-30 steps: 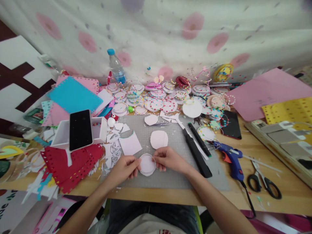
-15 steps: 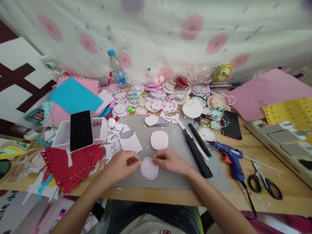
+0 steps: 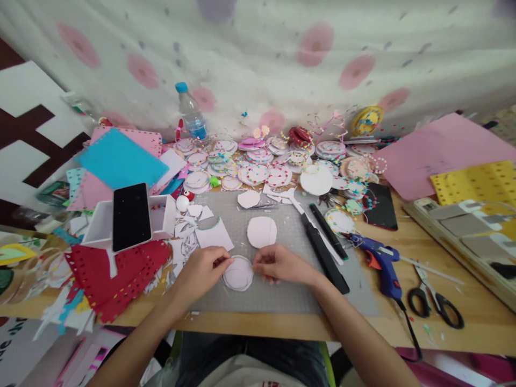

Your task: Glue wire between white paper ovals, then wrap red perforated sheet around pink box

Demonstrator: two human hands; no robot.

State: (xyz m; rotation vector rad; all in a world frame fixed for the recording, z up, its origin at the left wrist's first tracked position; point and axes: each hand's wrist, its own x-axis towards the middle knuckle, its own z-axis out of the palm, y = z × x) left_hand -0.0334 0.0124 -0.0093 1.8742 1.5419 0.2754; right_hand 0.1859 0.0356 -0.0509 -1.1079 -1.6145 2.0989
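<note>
A stack of thin white paper discs [image 3: 238, 274], with slightly uneven edges and a curved line on top, is over the grey cutting mat [image 3: 278, 295]. My left hand [image 3: 209, 266] pinches its upper left edge between thumb and fingers. Beside the right edge, my right hand [image 3: 280, 264] has loosely curled fingers, thumb and fingertips slightly apart; nothing shows in them. Just beyond lies a rounded white paper piece [image 3: 262, 232], and farther back a smaller white cutout [image 3: 249, 199]. Left of these is a white sheet [image 3: 215, 235] with a curved cut in its top edge.
Several decorated discs [image 3: 258, 173] crowd the back. A black-handled tool [image 3: 324, 250], green-ended pen [image 3: 328, 231], blue glue gun [image 3: 381, 263] and scissors [image 3: 435, 301] lie right. Left are a phone [image 3: 131, 217] on a white box [image 3: 163, 215], red sheets [image 3: 105, 285] and paper scraps [image 3: 185, 236].
The disc stack has shifted left and slightly up with my left hand. My right hand's fingers have come off its top to beside its edge. The view has shifted slightly.
</note>
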